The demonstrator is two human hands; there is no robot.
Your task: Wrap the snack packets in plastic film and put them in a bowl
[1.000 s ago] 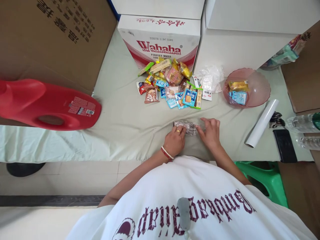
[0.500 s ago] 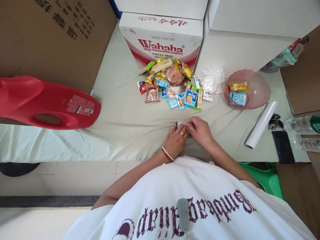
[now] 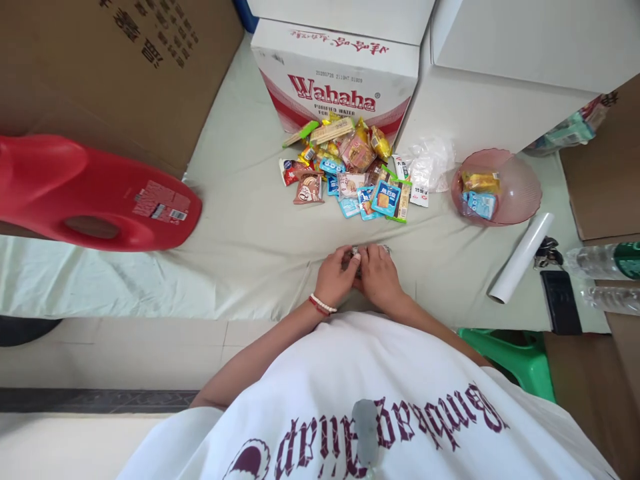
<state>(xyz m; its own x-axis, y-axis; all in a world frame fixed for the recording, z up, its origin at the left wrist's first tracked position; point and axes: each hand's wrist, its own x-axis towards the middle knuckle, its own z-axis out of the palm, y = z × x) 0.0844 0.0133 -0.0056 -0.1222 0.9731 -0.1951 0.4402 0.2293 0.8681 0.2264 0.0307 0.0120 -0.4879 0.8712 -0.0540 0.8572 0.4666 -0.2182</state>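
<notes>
My left hand (image 3: pixel 335 275) and my right hand (image 3: pixel 381 277) meet near the front edge of the table, both closed on a small shiny-wrapped packet (image 3: pixel 355 251). Fingers cover most of it, so its contents cannot be made out. A beaded bracelet (image 3: pixel 323 305) circles my left wrist. Beyond my hands lies a heap of packaged snacks (image 3: pixel 353 183), with a brown-wrapped one (image 3: pixel 309 189) on its left and a blue sachet (image 3: pixel 386 197) at its front. To the right, a pink translucent bowl (image 3: pixel 523 190) contains a yellow packet (image 3: pixel 481 182) and a blue packet (image 3: pixel 479 204).
A white water carton (image 3: pixel 335 73) stands behind the snacks, beside crumpled clear plastic (image 3: pixel 434 163). A large red jug (image 3: pixel 115 197) lies left. On the right are a white roll (image 3: pixel 521 259), keys (image 3: pixel 549 253), a black phone-like object (image 3: pixel 561 302) and plastic bottles (image 3: pixel 600 260).
My right hand has gone from pinching the packet's right end to wrapping over it beside my left hand. My left hand has shifted slightly left, and the view has moved a little.
</notes>
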